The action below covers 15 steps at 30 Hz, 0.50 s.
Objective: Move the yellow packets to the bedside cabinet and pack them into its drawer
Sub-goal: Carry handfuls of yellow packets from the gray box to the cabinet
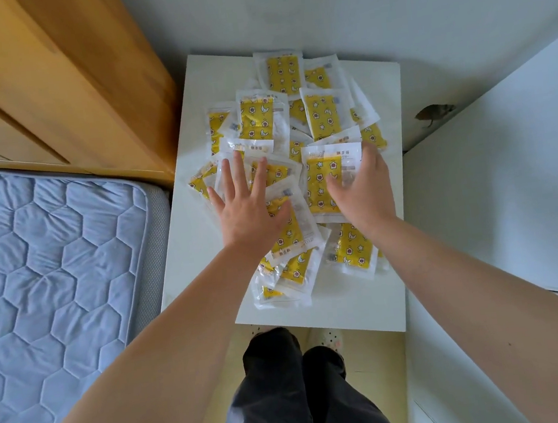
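Several yellow packets [321, 117] in clear wrappers, printed with stars and flowers, lie in a loose overlapping heap on the white bedside cabinet top [196, 220]. My left hand [246, 204] lies flat on the left part of the heap, fingers spread and straight. My right hand [362, 185] rests on a packet at the right of the heap, thumb across its front and fingers at its right edge. The cabinet's drawer is hidden below the top.
A bed with a blue quilted mattress [47, 277] stands to the left, with a wooden headboard [61, 86] behind it. A white surface [496, 195] adjoins the cabinet on the right. My legs in dark trousers [296, 392] stand before the cabinet.
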Available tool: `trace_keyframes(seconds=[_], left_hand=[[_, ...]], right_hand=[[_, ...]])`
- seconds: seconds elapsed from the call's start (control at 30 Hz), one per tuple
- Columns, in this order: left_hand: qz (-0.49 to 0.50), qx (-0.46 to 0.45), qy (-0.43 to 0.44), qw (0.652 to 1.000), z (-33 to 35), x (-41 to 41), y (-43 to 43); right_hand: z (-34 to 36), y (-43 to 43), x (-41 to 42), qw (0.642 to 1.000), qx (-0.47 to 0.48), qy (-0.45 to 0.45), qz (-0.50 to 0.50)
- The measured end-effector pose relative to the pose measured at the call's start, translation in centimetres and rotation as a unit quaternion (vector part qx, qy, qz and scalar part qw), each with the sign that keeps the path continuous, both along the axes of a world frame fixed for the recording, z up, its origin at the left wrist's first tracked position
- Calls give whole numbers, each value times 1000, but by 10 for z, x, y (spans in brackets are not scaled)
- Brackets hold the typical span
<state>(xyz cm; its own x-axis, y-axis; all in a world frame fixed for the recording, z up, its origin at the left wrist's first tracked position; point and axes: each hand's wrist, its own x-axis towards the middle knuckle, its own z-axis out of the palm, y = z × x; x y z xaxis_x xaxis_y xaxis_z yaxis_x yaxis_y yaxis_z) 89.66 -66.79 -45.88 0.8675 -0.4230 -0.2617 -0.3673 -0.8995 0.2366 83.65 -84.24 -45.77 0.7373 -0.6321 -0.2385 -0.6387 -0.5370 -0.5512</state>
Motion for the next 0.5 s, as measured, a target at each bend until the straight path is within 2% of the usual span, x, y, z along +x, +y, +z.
trace_keyframes(seconds=[0.17,0.37,0.5], left_hand=[[-6,26,0,1000,2,-9,3],[-6,30,-7,1000,15,-27,11],[-20,38,-13,999,23,-47,31]], right_hand=[[3,5,-15,998,-48,-1,47],[9,19,-37,996,-73,-17,39],[14,39,-53,995,-56,-19,81]])
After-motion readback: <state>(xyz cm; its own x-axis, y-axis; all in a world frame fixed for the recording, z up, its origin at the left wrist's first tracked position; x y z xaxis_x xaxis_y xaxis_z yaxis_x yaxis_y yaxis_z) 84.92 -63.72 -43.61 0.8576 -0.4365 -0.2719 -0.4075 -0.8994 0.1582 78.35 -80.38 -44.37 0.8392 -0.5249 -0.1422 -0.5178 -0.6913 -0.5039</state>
